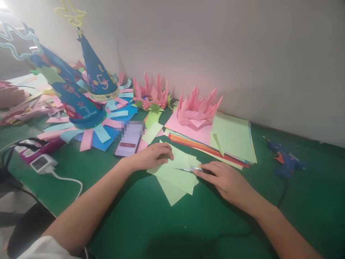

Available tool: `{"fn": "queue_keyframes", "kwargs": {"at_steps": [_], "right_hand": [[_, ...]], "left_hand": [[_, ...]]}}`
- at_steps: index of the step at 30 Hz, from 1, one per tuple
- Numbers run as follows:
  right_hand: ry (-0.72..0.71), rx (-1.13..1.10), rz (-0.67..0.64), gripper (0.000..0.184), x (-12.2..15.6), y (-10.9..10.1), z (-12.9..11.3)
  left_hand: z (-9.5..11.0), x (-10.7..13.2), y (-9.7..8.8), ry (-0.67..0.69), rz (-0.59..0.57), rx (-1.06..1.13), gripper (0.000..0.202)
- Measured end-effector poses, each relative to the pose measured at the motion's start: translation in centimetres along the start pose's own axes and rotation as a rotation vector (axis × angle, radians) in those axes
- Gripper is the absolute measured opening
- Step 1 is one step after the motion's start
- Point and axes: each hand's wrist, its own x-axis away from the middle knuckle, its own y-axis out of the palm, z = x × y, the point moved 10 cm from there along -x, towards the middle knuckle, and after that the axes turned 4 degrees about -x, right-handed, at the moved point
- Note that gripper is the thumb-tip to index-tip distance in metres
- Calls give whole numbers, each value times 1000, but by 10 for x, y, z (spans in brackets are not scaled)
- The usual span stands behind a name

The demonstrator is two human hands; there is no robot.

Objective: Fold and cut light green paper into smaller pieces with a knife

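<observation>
Several overlapping sheets of light green paper (175,183) lie on the green table in front of me. My left hand (156,156) rests on their upper left part, fingers curled and pressing on the paper. In my right hand (219,176) is a craft knife (195,169) with a knurled silver collar. Its thin blade points left and lies low over the paper, close to my left fingers; I cannot tell whether the tip touches. My right fingers cover most of the handle.
Behind the sheets are a paper stack (234,133), a pink folded-paper crown (196,111) and a phone (130,138). Blue cone hats (98,77) stand left, near a power strip (29,151). A blue glue gun (287,160) lies right. Another person's hand (12,95) is far left.
</observation>
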Motion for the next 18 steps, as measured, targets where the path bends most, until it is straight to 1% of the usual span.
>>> {"fn": "queue_keyframes", "kwargs": {"at_steps": [7, 12, 18], "right_hand": [[34, 20, 57, 51, 0, -2, -2], [49, 34, 66, 51, -4, -2, -10], [30, 68, 81, 50, -11, -3, -21]], "left_hand": [[0, 0, 0, -6, -3, 4, 19], [-2, 0, 0, 0, 4, 12, 19], [-2, 0, 0, 7, 11, 28, 16]]}}
